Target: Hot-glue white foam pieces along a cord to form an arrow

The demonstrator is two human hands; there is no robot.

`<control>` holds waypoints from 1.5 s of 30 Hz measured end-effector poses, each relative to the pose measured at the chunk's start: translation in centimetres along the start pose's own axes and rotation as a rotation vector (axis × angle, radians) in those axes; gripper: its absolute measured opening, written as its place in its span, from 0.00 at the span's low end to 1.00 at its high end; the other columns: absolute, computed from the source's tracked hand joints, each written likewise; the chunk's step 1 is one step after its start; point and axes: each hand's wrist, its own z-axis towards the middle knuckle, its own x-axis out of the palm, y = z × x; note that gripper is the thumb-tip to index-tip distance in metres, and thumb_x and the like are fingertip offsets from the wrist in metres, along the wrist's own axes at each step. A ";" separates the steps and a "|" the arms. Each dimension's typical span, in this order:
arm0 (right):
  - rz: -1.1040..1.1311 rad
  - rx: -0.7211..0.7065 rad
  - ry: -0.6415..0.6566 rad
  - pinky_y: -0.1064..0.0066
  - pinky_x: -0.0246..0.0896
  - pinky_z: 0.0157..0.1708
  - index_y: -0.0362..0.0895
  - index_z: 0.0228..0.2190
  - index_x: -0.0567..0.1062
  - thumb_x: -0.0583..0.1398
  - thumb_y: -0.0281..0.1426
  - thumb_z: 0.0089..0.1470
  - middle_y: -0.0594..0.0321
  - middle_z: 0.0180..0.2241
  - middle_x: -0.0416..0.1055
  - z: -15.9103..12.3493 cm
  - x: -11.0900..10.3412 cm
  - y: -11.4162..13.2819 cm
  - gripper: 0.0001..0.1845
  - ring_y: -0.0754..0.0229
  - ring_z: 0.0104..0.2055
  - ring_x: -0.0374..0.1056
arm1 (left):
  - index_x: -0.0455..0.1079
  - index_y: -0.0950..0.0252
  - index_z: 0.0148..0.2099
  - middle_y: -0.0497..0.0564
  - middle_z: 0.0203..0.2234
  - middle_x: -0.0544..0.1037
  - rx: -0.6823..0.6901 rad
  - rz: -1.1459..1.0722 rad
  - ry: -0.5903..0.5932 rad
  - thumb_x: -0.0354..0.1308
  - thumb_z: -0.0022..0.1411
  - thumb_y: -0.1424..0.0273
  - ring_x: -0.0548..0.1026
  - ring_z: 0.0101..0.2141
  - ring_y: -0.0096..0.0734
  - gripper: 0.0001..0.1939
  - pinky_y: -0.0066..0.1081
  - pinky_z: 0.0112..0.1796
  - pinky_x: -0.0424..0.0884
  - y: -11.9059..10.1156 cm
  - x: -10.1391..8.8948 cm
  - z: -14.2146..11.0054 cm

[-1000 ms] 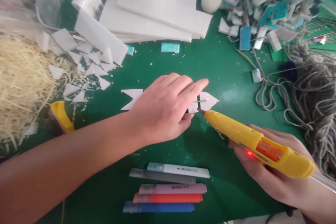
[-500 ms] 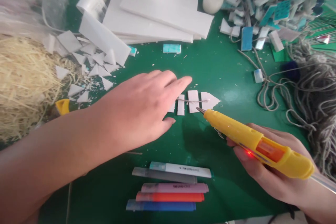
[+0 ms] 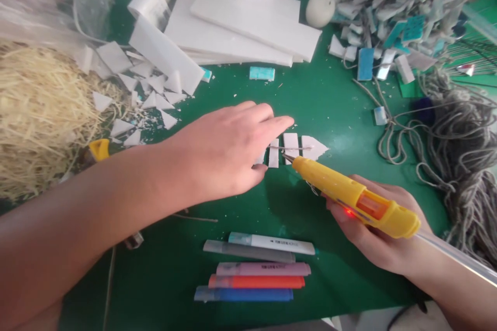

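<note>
My right hand [image 3: 373,227] grips a yellow glue gun [image 3: 349,194], its red light lit. The metal tip touches a row of small white foam pieces [image 3: 291,146] joined by a thin cord, ending in a pointed piece [image 3: 315,147] on the right. My left hand [image 3: 229,152] lies flat over the left end of that row, fingers spread and pointing right, holding nothing.
Several marker pens [image 3: 256,269] lie side by side near the front of the green mat [image 3: 334,98]. White foam boards [image 3: 236,26] are stacked at the back, foam triangles [image 3: 147,93] and straw [image 3: 39,108] lie at the left, grey cord [image 3: 462,145] and cut scraps [image 3: 388,15] at the right.
My left hand slid leftward off the foam row, uncovering more pieces. The glue gun moved left and forward, so its tip now touches the row.
</note>
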 end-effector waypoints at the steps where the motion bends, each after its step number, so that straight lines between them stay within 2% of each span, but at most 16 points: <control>1: 0.034 -0.039 -0.001 0.74 0.60 0.21 0.48 0.33 0.69 0.58 0.33 0.66 0.70 0.24 0.68 0.1 0.1 0.1 0.07 0.68 0.20 0.63 | 0.62 0.60 0.71 0.54 0.55 0.77 -0.009 -0.048 0.017 0.60 0.60 0.68 0.76 0.54 0.47 0.37 0.39 0.51 0.76 0.1 -0.2 0.2; 3: 0.078 -0.097 -0.006 0.74 0.56 0.20 0.48 0.33 0.67 0.58 0.28 0.65 0.71 0.23 0.66 0.2 0.1 0.3 0.06 0.69 0.19 0.59 | 0.60 0.57 0.73 0.51 0.62 0.75 -0.037 -0.160 0.045 0.57 0.61 0.69 0.74 0.60 0.45 0.38 0.38 0.57 0.73 0.3 -0.4 0.6; 5: 0.090 -0.103 0.004 0.74 0.55 0.21 0.48 0.33 0.66 0.58 0.27 0.64 0.70 0.24 0.65 0.0 -0.1 0.3 0.07 0.68 0.20 0.59 | 0.58 0.55 0.74 0.48 0.63 0.75 -0.060 -0.272 0.054 0.53 0.63 0.71 0.73 0.62 0.42 0.38 0.36 0.58 0.73 0.4 -0.4 1.2; 8: 0.102 -0.088 0.039 0.72 0.57 0.22 0.48 0.34 0.66 0.58 0.27 0.65 0.68 0.25 0.68 -0.4 -0.4 0.2 0.07 0.67 0.21 0.63 | 0.60 0.54 0.74 0.46 0.60 0.78 -0.053 -0.382 0.056 0.49 0.63 0.76 0.77 0.57 0.36 0.37 0.31 0.54 0.75 0.3 -0.2 2.5; 12: 0.095 -0.125 0.025 0.71 0.53 0.20 0.48 0.33 0.65 0.57 0.26 0.65 0.70 0.23 0.63 -0.7 -0.5 0.2 0.08 0.67 0.19 0.57 | 0.66 0.57 0.71 0.47 0.57 0.80 -0.058 -0.397 0.066 0.46 0.60 0.80 0.79 0.54 0.34 0.38 0.29 0.49 0.76 -0.2 -0.2 4.4; 15: 0.079 -0.147 0.010 0.71 0.48 0.19 0.49 0.31 0.61 0.57 0.25 0.63 0.72 0.23 0.57 -0.6 -0.4 0.3 0.11 0.68 0.18 0.52 | 0.69 0.58 0.69 0.48 0.55 0.81 -0.048 -0.379 0.088 0.46 0.59 0.80 0.79 0.51 0.33 0.37 0.29 0.48 0.76 -0.6 -0.3 5.2; 18: 0.081 -0.157 0.000 0.73 0.48 0.19 0.49 0.30 0.59 0.57 0.25 0.63 0.73 0.23 0.56 -0.6 -0.2 0.3 0.12 0.68 0.19 0.52 | 0.70 0.58 0.68 0.49 0.55 0.81 -0.027 -0.355 0.101 0.47 0.60 0.77 0.80 0.48 0.33 0.35 0.30 0.46 0.77 -0.8 -0.4 5.3; 24: 0.075 -0.154 0.000 0.73 0.48 0.19 0.49 0.30 0.58 0.56 0.25 0.62 0.74 0.22 0.54 -0.6 -0.2 0.5 0.12 0.69 0.18 0.52 | 0.71 0.59 0.66 0.49 0.53 0.82 -0.029 -0.383 0.131 0.47 0.61 0.77 0.80 0.46 0.32 0.33 0.27 0.41 0.76 -1.3 -0.4 4.9; 29: 0.085 -0.145 0.012 0.72 0.48 0.18 0.49 0.30 0.58 0.56 0.25 0.62 0.74 0.21 0.54 -0.6 -0.2 0.8 0.12 0.68 0.18 0.51 | 0.71 0.55 0.67 0.46 0.53 0.82 0.051 -0.402 0.110 0.47 0.61 0.78 0.80 0.50 0.31 0.34 0.29 0.48 0.77 -0.9 -0.3 4.3; 31: 0.079 -0.146 0.014 0.71 0.48 0.19 0.49 0.30 0.58 0.56 0.25 0.61 0.73 0.21 0.55 -0.6 -0.2 0.8 0.12 0.67 0.18 0.51 | 0.71 0.56 0.67 0.45 0.54 0.82 0.016 -0.358 0.052 0.46 0.61 0.78 0.80 0.52 0.33 0.35 0.32 0.53 0.76 -0.4 -0.5 3.9; 34: 0.069 -0.163 0.007 0.71 0.49 0.19 0.49 0.32 0.60 0.56 0.25 0.62 0.73 0.22 0.56 -0.7 -0.2 0.6 0.10 0.67 0.19 0.52 | 0.72 0.60 0.66 0.48 0.54 0.82 -0.107 -0.239 -0.047 0.45 0.60 0.79 0.79 0.53 0.35 0.35 0.36 0.57 0.75 0.6 -1.0 2.8; 38: 0.070 -0.160 0.029 0.72 0.51 0.19 0.49 0.32 0.60 0.55 0.24 0.62 0.73 0.22 0.57 -0.8 -0.2 0.6 0.10 0.67 0.19 0.54 | 0.75 0.65 0.62 0.53 0.50 0.82 -0.166 -0.127 -0.047 0.44 0.61 0.80 0.80 0.50 0.35 0.32 0.34 0.56 0.75 1.9 -1.4 0.9; 45: 0.081 -0.153 0.040 0.72 0.49 0.18 0.49 0.30 0.58 0.56 0.26 0.62 0.74 0.21 0.56 -0.5 -0.2 0.8 0.11 0.68 0.18 0.53 | 0.76 0.62 0.60 0.53 0.46 0.80 -0.156 -0.122 -0.050 0.43 0.64 0.77 0.79 0.46 0.33 0.28 0.30 0.51 0.75 2.7 -0.5 -1.6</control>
